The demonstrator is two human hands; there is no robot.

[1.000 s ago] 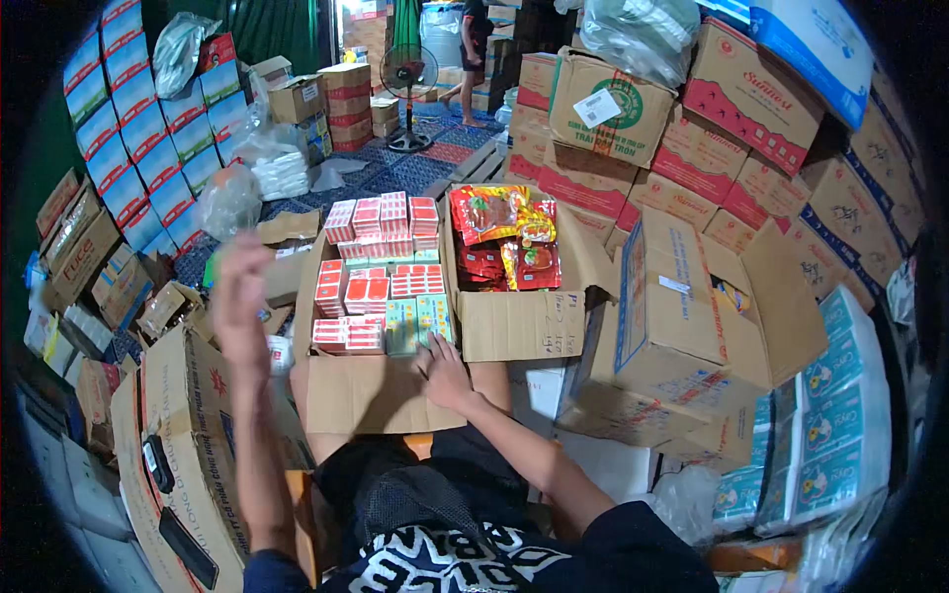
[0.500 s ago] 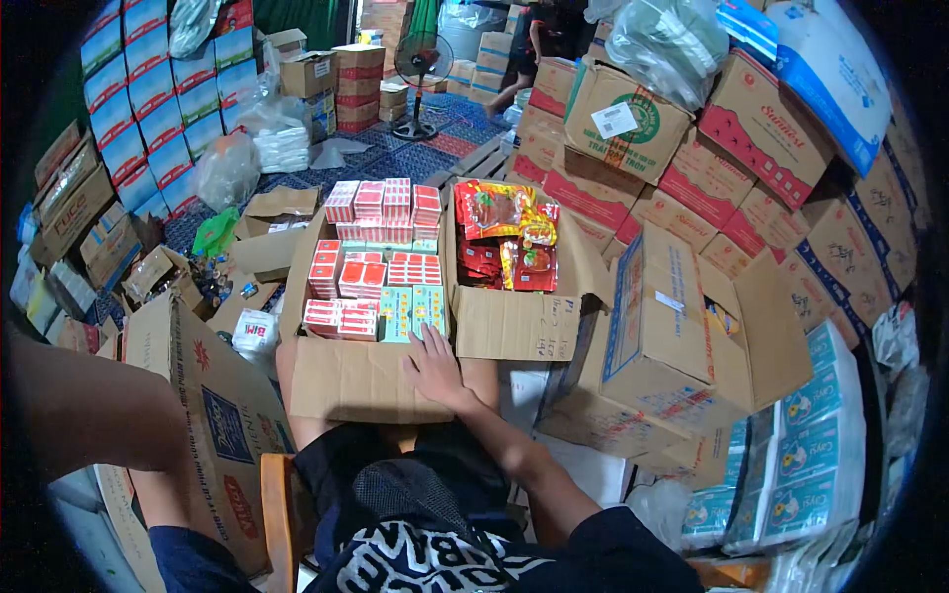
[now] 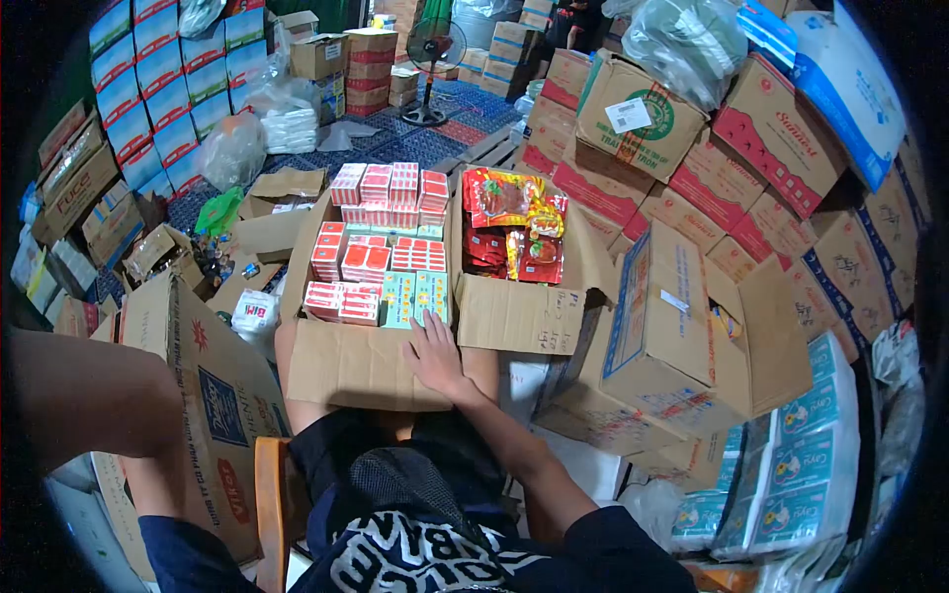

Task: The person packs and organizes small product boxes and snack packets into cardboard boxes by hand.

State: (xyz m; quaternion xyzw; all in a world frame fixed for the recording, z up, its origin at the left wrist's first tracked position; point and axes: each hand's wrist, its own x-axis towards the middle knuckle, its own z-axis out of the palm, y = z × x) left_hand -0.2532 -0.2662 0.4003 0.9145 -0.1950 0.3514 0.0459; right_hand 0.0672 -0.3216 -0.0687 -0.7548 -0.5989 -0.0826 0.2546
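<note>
Just beyond our lap, at the near edge of an open carton [image 3: 301, 259], our right hand [image 3: 435, 358] lies palm down, fingers loosely spread and thumb out to the left, with nothing pinched between them. Its fingertips meet the near edge of the teal-and-yellow boxes [image 3: 416, 298], while the palm is over the folded-out cardboard flap [image 3: 351, 366]; how firmly it presses we cannot tell. Our left arm [image 3: 99, 405] bends upward at the left side, large and close, and the left hand lies beyond the view, so we cannot say whether its fingers are apart or hold anything. The dark border crops the outer stacks, the person [image 3: 575, 25] at the back is cut off by the top edge, and the handwriting on the neighbouring carton's flap [image 3: 524, 316] is too blurred for us to read fully. The teal-and-yellow boxes stand side by side in the near right corner of our open carton, with small printed marks down their faces. Beside and behind them we see red-and-white boxes [image 3: 366, 259] packed in rows, the far ones rising higher. To the right, touching or nearly so, the neighbouring carton holds shiny red-and-yellow packets [image 3: 504, 203].
</note>
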